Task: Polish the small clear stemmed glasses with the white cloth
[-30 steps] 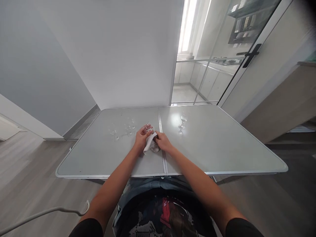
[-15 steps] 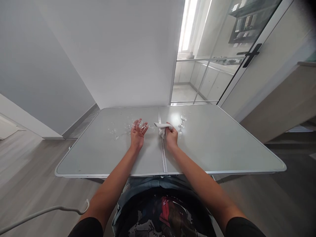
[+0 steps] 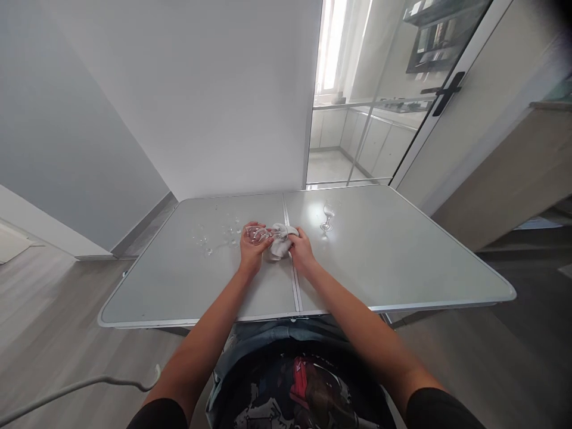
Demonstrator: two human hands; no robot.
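My left hand (image 3: 251, 250) is wrapped round the bowl of a clear stemmed glass (image 3: 258, 235), which lies on its side in the air with its stem toward the right. In my right hand (image 3: 301, 250) is a white cloth (image 3: 280, 243), pressed against the stem and foot end of that glass. The foot is partly hidden by the cloth. Another stemmed glass (image 3: 328, 218) stands on the table to the right of my hands. On the left, more clear glassware (image 3: 231, 232) is faint against the tabletop, its outlines hard to make out.
The pale folding table (image 3: 379, 262) has a metal-edged seam down its middle. A white wall (image 3: 232, 119) rises behind it. A glass door with a black handle (image 3: 449, 94) is at the back right. A grey hooked rod (image 3: 102, 380) shows at the lower left.
My right hand has brought the cloth left onto the glass's foot end. The fingers of my left hand, spread before, have closed round the bowl. The view has shifted slightly.
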